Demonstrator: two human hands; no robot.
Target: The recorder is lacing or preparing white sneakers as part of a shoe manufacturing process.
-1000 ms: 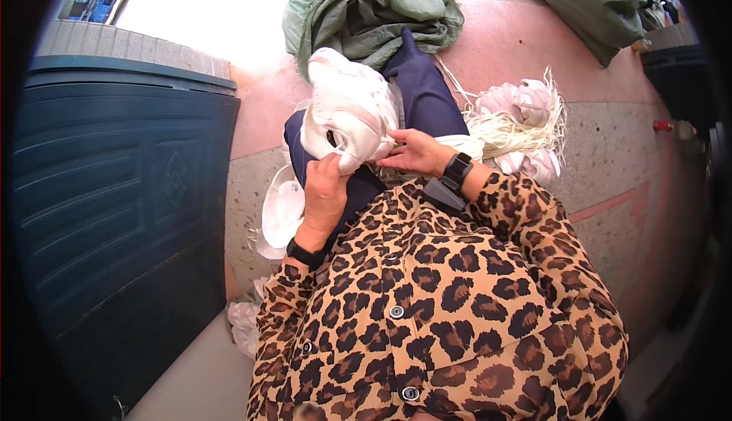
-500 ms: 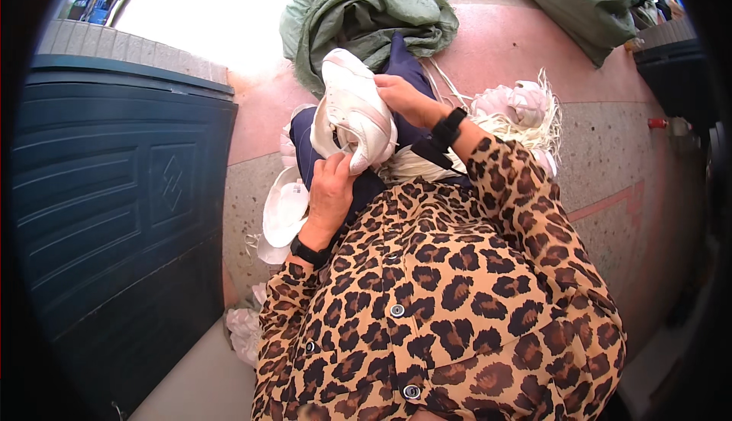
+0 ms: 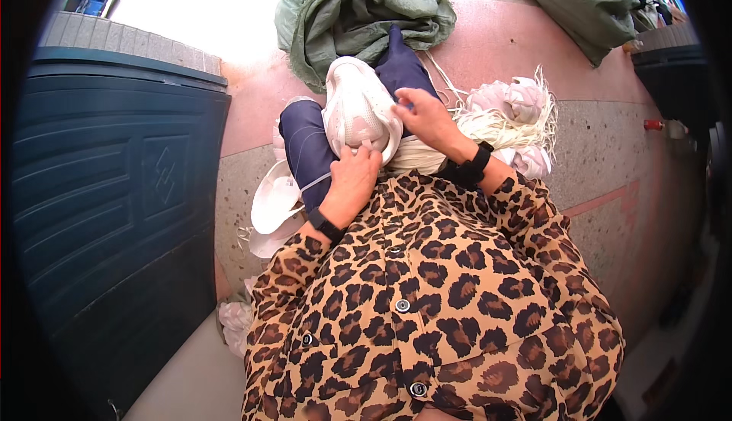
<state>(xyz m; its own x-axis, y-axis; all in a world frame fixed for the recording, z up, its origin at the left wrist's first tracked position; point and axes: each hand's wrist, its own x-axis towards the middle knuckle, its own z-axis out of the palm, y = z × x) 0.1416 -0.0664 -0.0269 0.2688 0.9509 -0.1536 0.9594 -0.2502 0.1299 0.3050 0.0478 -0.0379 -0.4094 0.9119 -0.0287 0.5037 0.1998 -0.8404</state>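
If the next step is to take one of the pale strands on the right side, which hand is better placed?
Probably the right hand: it is nearer those strands, on their side of the shoe. The left hand is farther away, its fingers at the shoe's near end.

I can't read any words or numbers here. On the dark blue door, at the left of the frame, I see a mark made of slanted lines, like diamonds. It sits inside a tall box shape and is blue like the door.
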